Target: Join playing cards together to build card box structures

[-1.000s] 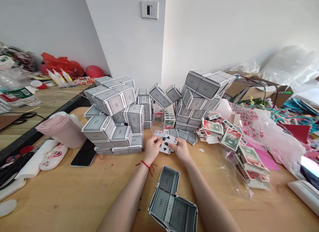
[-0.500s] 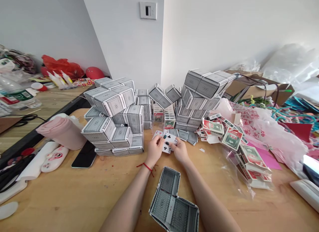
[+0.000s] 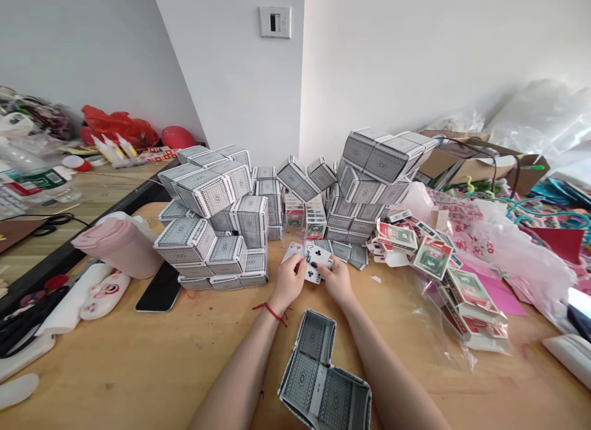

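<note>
Wooden surface point(image 3: 138, 371), watched remotely: nearest my camera, an L-shaped block point(image 3: 302, 381); past it, my left hand point(image 3: 290, 279) and right hand point(image 3: 338, 281) pinch cards point(image 3: 318, 254) between them, seemingly lining them up; any next shift calls for even pressure; farther, block stacks point(image 3: 210, 190) before a pale wall point(image 3: 415, 60).

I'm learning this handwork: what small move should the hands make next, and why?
Probably steady the playing cards with the left hand while the right hand nudges their overlap straight: both hands grip them, and they seem to overlap at differing angles.
</note>
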The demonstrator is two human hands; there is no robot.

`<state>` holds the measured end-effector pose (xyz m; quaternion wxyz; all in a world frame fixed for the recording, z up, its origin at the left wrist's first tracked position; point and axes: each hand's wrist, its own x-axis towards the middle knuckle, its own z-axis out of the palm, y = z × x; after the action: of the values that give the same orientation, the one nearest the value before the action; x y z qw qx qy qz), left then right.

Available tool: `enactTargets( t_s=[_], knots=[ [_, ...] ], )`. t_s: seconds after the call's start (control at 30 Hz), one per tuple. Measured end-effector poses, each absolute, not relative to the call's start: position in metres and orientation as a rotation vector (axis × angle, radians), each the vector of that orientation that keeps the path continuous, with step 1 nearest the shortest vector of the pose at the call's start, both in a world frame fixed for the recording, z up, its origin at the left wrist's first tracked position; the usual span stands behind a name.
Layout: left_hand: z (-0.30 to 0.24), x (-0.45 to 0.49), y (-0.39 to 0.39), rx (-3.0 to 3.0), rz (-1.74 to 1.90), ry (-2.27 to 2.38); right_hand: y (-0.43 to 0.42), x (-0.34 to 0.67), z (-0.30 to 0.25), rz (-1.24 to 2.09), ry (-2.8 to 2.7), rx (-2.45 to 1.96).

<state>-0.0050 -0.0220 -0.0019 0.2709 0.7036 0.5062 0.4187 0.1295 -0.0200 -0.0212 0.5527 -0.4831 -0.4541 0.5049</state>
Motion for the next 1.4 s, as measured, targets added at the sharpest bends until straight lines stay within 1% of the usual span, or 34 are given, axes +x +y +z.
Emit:
enactTargets(
  t_s=[0.17, 0.43, 0.67, 0.93, 1.17, 1.4],
  knots=[
    [-0.004, -0.004, -0.024, 2.024, 1.125, 1.486, -0.020, 0.129, -0.019, 1.137, -1.109, -1.206],
    [-0.004, -0.007, -0.021, 2.018, 1.176, 1.594, -0.015, 0.140, -0.025, 1.299, -1.152, -1.010],
    [-0.003, -0.011, -0.019, 1.983, 1.162, 1.561, -0.017, 0.143, -0.023, 1.444, -1.126, -0.929],
    [-0.004, -0.013, -0.017, 1.878, 1.178, 1.428, -0.014, 0.144, -0.026, 1.345, -1.075, -1.052],
    [-0.003, -0.018, -0.009, 1.537, 1.228, 1.236, -0.017, 0.144, -0.016, 1.528, -0.999, -0.960],
    [-0.004, -0.019, -0.008, 1.500, 1.150, 1.218, -0.017, 0.144, -0.017, 1.531, -1.009, -0.974]
  ],
)
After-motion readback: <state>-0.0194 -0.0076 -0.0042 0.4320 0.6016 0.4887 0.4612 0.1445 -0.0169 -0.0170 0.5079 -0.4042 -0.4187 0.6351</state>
